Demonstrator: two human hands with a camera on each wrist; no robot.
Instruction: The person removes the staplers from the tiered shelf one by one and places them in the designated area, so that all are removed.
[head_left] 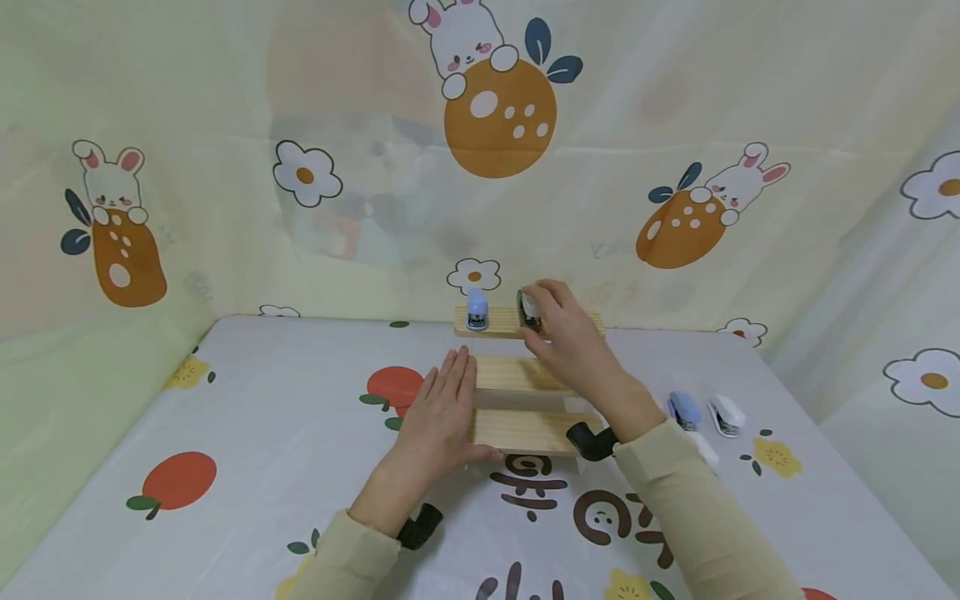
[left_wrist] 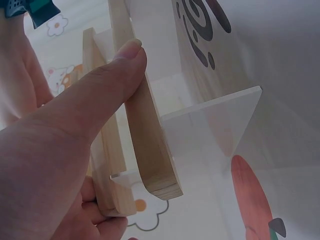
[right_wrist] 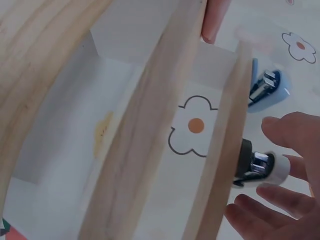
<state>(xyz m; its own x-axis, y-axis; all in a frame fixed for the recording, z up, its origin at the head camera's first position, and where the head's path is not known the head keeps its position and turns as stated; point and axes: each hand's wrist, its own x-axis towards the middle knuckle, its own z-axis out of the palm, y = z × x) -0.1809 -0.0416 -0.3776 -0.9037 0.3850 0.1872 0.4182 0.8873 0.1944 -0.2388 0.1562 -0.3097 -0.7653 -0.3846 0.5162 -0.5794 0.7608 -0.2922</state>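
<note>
A three-tier display rack (head_left: 525, 430) has pale wooden boards and translucent side panels. My left hand (head_left: 442, 412) rests along its left side with straight fingers, its thumb (left_wrist: 132, 60) against the front board. At the top board (head_left: 501, 321), my right hand (head_left: 573, 342) surrounds a black-and-white mini stapler (right_wrist: 260, 167). In the right wrist view, its thumb and fingers are spread around the stapler, with a gap showing at the thumb. A blue mini stapler (head_left: 477, 309) stands to the left on the same board.
Right of the rack, a blue stapler (head_left: 684, 411) and a white stapler (head_left: 726, 415) lie on the table. Another white item (head_left: 705, 450) is partly hidden by the right sleeve. A patterned cloth (head_left: 375, 233) hangs behind the table.
</note>
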